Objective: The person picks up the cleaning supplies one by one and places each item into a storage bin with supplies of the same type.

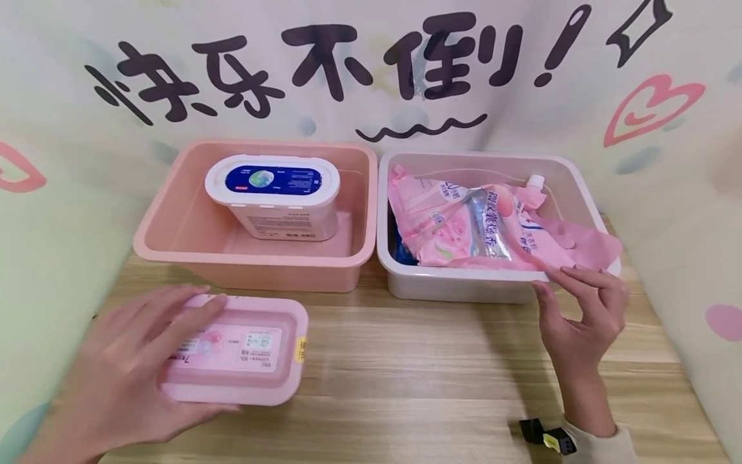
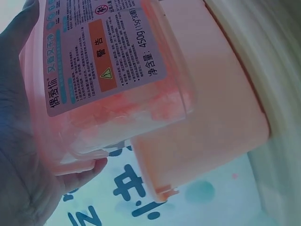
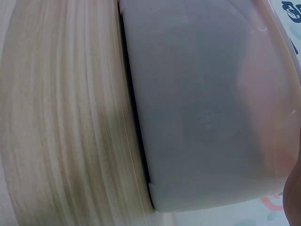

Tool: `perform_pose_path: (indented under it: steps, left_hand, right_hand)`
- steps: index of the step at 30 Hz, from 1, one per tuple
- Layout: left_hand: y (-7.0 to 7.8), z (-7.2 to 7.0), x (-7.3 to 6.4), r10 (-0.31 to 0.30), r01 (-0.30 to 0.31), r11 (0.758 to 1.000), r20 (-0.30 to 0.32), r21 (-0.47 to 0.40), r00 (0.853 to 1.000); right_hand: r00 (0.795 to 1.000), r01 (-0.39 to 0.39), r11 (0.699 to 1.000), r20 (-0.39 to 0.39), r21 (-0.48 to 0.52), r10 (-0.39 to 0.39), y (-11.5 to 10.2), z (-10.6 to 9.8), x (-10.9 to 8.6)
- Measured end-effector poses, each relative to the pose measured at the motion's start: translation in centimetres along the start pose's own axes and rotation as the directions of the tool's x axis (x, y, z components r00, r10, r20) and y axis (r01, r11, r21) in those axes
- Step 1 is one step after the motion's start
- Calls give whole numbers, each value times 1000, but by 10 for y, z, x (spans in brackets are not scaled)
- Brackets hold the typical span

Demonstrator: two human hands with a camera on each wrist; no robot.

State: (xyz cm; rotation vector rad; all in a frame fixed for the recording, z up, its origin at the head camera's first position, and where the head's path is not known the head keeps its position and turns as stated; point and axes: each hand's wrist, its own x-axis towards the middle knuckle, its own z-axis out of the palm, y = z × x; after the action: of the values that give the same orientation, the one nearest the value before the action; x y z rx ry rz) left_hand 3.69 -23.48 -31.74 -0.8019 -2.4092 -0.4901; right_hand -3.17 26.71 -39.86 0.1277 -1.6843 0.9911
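My left hand (image 1: pixel 130 364) grips a pink box of laundry pods (image 1: pixel 232 348) above the table, its labelled lid uppermost in the head view. The left wrist view shows the box's printed label (image 2: pixel 106 56) and pink contents through clear plastic. Behind it stands a pink bin (image 1: pixel 255 274) with a white lidded tub (image 1: pixel 284 222) in it. My right hand (image 1: pixel 585 316) is at the front rim of a white bin (image 1: pixel 458 287), fingers lightly bent and thumb below the rim. A pink laundry powder bag (image 1: pixel 446 225) lies in that bin, by the fingertips.
The two bins stand side by side on a wooden table (image 1: pixel 406 374), against a printed curtain (image 1: pixel 324 122). A white bottle cap (image 1: pixel 535 182) pokes up behind the bag. Something dark blue (image 1: pixel 406 251) shows under the bag's left side.
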Motion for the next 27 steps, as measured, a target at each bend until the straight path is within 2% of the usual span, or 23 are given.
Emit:
perform_pose_path:
  steps: [1,8,14,22,27]
  left_hand:
    - [0,-2,3,15,-14,1000,-19,5,1000]
    - [-5,-22,14,-35,31,997,55,69,998]
    - [-14,-25,27,23,-23,1000,-44,11,999]
    - [-17,-28,43,20,-20,1000,-46,-12,999]
    - [-20,-33,55,42,-45,999,-79,-26,996]
  right_hand:
    - [1000,1,1000,-2,2,-1,0,1,0]
    - [1000,-1,1000,-14,5,1,0,3,0]
    - [1000,-1,1000,-10,3,2,1,2,1]
    - [1000,7,1000,15,4,-7,4,-2,0]
    - [1000,2,1000,18,4,-2,4,-2,-2]
